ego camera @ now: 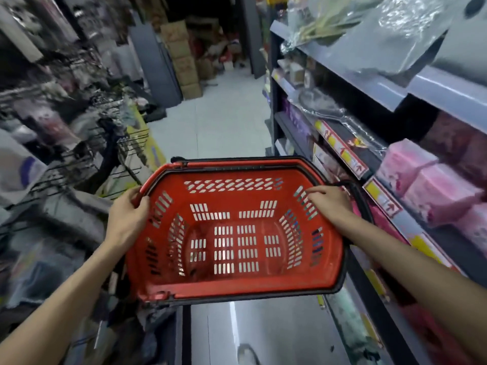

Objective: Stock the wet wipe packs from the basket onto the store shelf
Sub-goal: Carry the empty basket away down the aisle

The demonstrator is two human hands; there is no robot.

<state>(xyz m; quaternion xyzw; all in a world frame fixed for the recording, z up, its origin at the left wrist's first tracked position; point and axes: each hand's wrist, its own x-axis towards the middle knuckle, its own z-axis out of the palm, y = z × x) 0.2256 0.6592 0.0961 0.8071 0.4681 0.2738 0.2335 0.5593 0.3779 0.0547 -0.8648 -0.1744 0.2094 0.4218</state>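
Observation:
A red plastic basket with black handles is held up in the middle of the view, and nothing lies inside it. My left hand grips its left rim with curled fingers. My right hand grips the right rim, its fingers hooked over the slotted wall. Pink wet wipe packs stand in a row on the store shelf to the right, beside the basket.
The shelf unit runs along the right, with plastic-wrapped goods on its upper boards and yellow price tags on the edges. Wire hook racks with hanging goods crowd the left. Cardboard boxes are stacked at the aisle's far end.

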